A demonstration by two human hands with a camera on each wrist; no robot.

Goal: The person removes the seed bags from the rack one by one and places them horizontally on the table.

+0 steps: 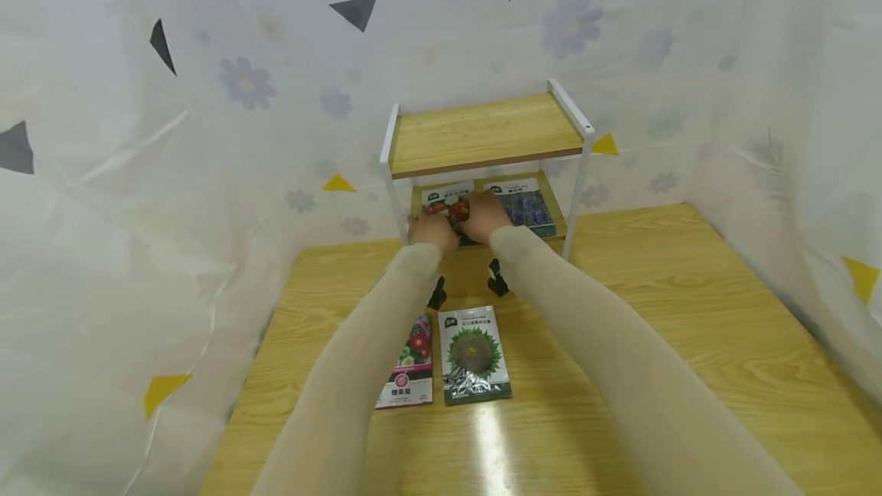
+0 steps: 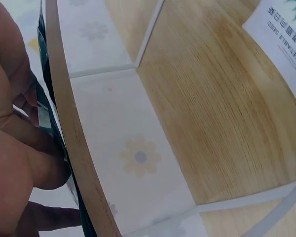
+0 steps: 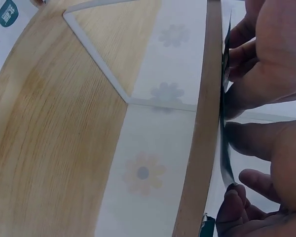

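Observation:
A seed packet with red flowers (image 1: 446,194) lies at the left of the small rack's lower shelf. My left hand (image 1: 434,233) grips its near left part, and my right hand (image 1: 485,217) pinches its right side. In the right wrist view the packet (image 3: 225,143) appears edge-on along the shelf's front edge (image 3: 201,123), thumbs and fingers of both hands about it. To its right, partly behind my right hand, lies a packet with purple flowers (image 1: 529,209). Much of the held packet is hidden by my hands.
The rack's wooden upper shelf (image 1: 485,132) overhangs the lower one, between white side frames (image 1: 580,190). On the table (image 1: 661,312) lie a green-and-white packet (image 1: 474,354) and a pink-flowered packet (image 1: 413,362), partly under my left sleeve. White patterned sheeting (image 1: 276,37) stands around the table.

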